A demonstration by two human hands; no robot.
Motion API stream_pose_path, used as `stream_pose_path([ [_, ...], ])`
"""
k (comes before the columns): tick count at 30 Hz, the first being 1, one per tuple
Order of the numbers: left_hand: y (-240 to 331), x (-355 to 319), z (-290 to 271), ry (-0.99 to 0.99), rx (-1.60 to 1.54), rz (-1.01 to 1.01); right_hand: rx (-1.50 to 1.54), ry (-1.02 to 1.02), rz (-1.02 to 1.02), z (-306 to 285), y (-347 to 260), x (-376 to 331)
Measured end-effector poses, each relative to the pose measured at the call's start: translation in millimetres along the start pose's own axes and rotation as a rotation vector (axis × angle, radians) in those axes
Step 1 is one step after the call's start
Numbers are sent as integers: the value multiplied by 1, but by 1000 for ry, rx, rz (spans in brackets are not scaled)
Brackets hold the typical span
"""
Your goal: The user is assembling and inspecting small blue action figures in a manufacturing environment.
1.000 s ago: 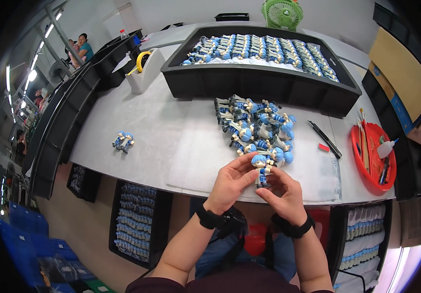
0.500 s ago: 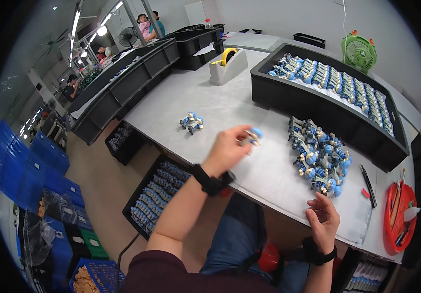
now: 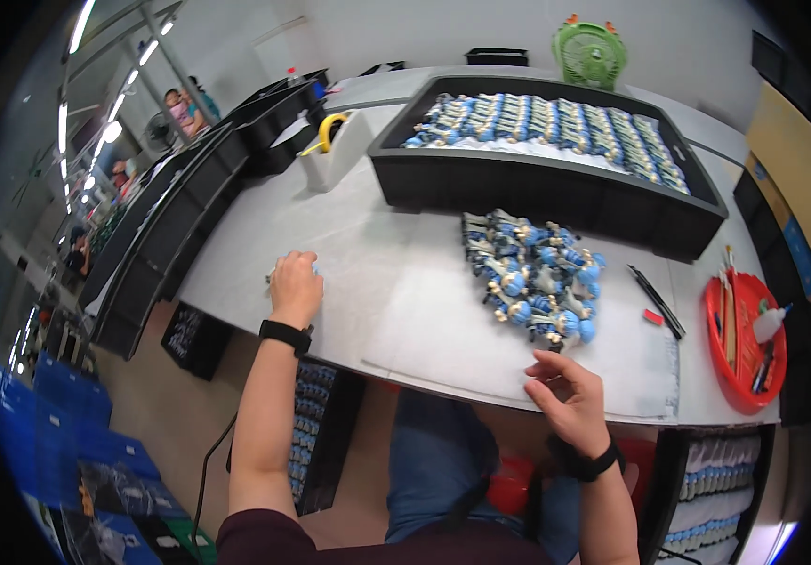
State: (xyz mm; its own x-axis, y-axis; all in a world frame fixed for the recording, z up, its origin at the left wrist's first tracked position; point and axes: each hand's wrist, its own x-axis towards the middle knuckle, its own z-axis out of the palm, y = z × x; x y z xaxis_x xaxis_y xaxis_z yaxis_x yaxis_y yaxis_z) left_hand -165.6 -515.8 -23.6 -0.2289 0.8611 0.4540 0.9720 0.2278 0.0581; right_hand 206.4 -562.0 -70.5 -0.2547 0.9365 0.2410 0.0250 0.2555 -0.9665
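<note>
My left hand (image 3: 294, 285) reaches out to the left part of the grey table (image 3: 405, 311). Its fingers are curled down over a small blue figurine (image 3: 316, 271), of which only a speck of blue shows. My right hand (image 3: 565, 400) hovers at the table's front edge with its fingers loosely apart and nothing in them. It is just below a pile of blue and white figurines (image 3: 537, 282) lying in the middle of the table.
A long black tray (image 3: 537, 193) at the back holds rows of figurines. A red round tray (image 3: 718, 363) with tools and a black pen (image 3: 655, 299) lie at the right. A tape dispenser (image 3: 330, 141), a green fan (image 3: 589, 52) and black bins (image 3: 170, 235) stand left and behind.
Both hands held a figurine together by the pile. My left hand then carried it left and lowered onto the table. My right hand dropped, then came back up to the front edge.
</note>
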Motion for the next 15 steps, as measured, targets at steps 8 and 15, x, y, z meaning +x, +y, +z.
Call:
stream_pose_path([
  [8,151,12,-12,-220,-638,851,-26,16,-23,-3,-1,-4],
  [15,177,12,2,-313,-393,943,-21,6,-51,-1,0,-5],
])
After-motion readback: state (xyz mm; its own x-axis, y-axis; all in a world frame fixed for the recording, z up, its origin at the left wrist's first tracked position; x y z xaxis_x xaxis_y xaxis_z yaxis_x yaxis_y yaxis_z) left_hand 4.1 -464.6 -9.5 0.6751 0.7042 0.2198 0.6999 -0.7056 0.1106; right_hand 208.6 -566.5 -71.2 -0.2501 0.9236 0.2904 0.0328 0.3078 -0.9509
